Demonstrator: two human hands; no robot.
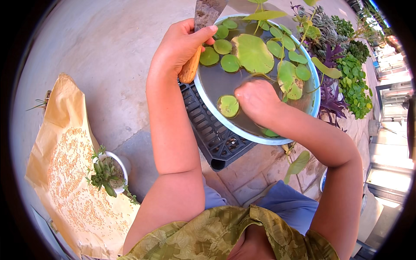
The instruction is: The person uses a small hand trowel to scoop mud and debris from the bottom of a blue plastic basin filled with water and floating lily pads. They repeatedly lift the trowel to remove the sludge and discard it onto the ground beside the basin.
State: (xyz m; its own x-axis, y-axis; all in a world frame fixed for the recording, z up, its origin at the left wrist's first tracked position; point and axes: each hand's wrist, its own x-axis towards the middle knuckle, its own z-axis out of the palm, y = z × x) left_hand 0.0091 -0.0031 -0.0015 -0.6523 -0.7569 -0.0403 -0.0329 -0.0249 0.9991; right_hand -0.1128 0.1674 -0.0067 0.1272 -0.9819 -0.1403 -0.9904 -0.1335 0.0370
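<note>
A round basin with a pale blue rim (208,112) holds murky water and several floating green lily pads (255,53), some browned at their edges. My left hand (188,44) grips a broad-bladed tool by its wooden handle (189,70), at the basin's left rim; the dirty metal blade (208,14) points away from me. Over the middle of the basin, my right hand (256,99) reaches down into the water, its fingers hidden below the surface. Whether it holds anything cannot be seen. A small round pad (228,106) floats just left of it.
Beneath the basin is a black plastic crate (219,143). Purple and green potted plants (354,86) stand beyond it at the right. At the left, a white pot of succulents (125,175) stands beside brown paper (61,107) spread with small seeds or grains.
</note>
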